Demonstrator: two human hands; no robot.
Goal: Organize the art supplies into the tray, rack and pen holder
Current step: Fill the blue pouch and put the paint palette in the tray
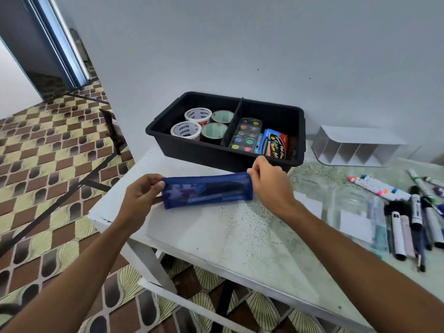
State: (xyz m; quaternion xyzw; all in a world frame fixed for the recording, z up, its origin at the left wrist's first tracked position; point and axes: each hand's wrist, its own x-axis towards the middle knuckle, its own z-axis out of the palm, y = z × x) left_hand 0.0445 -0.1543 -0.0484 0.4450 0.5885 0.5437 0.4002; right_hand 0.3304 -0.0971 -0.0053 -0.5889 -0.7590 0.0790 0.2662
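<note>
A blue mesh pencil pouch [206, 189] with dark pens inside is held just above the white table [240, 236]. My left hand [141, 198] grips its left end. My right hand [266, 179] pinches its top right corner, at the zip. Behind it stands the black tray [182, 150], with tape rolls [199, 123] in its left compartment and a watercolour palette [246, 134] and a crayon box [275, 146] in its right. The white divided rack [355, 146] sits at the back right. Loose markers and pens [413, 212] lie on the table's right side.
A clear plastic sleeve [348, 207] with white cards lies left of the markers. The table's left corner and front edge are close to my arms. A patterned tiled floor [48, 176] spreads to the left, with a dark metal frame on it.
</note>
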